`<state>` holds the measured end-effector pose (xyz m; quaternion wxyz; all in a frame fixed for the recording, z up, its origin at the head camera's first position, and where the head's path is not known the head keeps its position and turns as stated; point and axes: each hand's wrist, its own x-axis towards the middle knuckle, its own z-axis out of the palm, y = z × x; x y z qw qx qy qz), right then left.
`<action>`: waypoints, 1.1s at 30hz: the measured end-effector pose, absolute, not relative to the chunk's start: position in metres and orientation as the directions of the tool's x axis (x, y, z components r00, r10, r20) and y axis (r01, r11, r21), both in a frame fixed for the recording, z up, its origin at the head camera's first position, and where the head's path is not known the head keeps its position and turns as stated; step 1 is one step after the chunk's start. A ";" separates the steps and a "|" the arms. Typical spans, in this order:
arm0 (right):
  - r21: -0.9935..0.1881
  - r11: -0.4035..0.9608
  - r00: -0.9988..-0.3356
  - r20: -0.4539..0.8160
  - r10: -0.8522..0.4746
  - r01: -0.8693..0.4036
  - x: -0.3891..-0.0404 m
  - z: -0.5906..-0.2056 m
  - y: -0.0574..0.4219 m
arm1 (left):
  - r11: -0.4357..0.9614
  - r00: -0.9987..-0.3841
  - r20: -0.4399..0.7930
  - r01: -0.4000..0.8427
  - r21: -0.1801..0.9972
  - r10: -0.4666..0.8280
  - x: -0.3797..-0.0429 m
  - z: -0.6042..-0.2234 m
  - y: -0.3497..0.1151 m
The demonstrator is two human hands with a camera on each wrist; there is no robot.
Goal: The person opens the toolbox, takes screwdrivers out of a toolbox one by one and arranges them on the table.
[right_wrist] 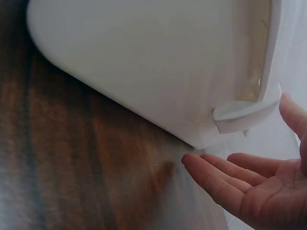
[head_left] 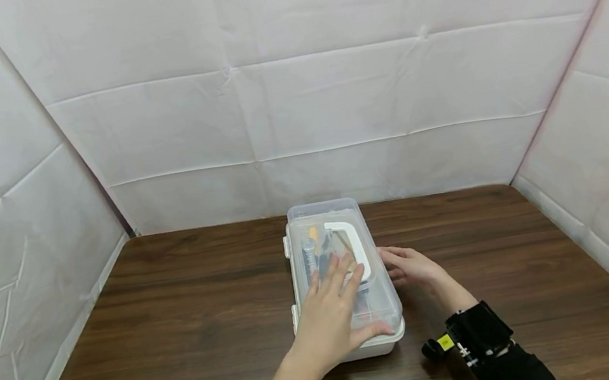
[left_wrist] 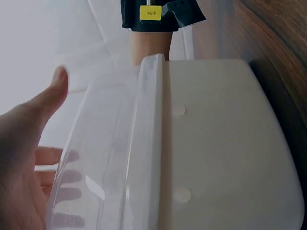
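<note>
A white plastic storage box (head_left: 367,352) stands on the table, covered by a clear lid (head_left: 380,308) with a white handle (head_left: 360,248). My left hand (head_left: 329,315) lies over the near part of the lid, fingers spread and thumb held out toward the right edge. On the box's right side is my right hand (head_left: 414,268), its fingers fairly straight. In the right wrist view, the right thumb (right_wrist: 293,112) is right at a white side latch (right_wrist: 247,116), while the other fingers extend below it. Small tools, one of them orange-yellow (head_left: 313,234), show through the lid.
The dark wooden table (head_left: 206,318) extends on both sides of the box. White sheeting (head_left: 328,103) encloses the table at the back, left and right. A black wrist strap (head_left: 479,331) with a camera sits on the right wrist, close above the tabletop.
</note>
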<state>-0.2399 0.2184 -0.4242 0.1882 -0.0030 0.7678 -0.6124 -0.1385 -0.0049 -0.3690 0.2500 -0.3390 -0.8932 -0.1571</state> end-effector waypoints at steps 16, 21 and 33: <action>-0.976 0.103 -0.951 -0.210 -0.226 0.192 -0.221 -0.431 0.216 | 0.737 -0.644 0.452 0.674 -0.046 0.617 -0.132 -0.380 0.002; -0.974 -0.045 -0.946 -0.204 -0.251 0.222 -0.221 -0.433 0.214 | 0.739 -0.633 0.484 0.673 -0.044 0.605 -0.133 -0.382 0.001; -0.966 -0.042 -0.951 -0.245 -0.191 0.257 -0.224 -0.423 0.214 | 0.729 -0.626 0.510 0.685 -0.002 0.590 -0.133 -0.383 0.001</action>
